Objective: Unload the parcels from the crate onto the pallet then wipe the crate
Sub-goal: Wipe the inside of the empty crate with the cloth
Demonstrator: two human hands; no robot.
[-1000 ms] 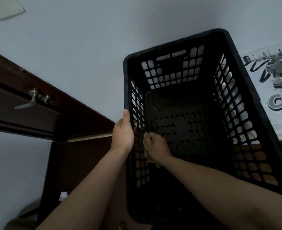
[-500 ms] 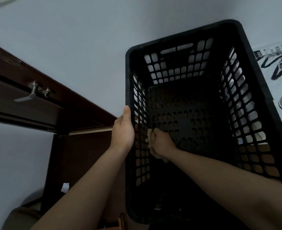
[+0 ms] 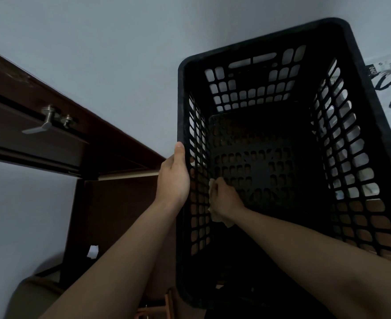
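Your right hand (image 3: 224, 199), bunched round the cloth (image 3: 216, 216), has crept further along the left wall of the crate (image 3: 258, 46); left hand (image 3: 173, 178) grips its rim, holding it up facing you, 0 parcels inside, wiping underway

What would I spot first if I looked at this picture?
A big black crate fills the right side, its open top facing the camera. The left hand holds its left wall from outside, while the right hand, reaching inside, presses a pale cloth against that wall. At far left, a silver lever handle sits on a dark brown door.
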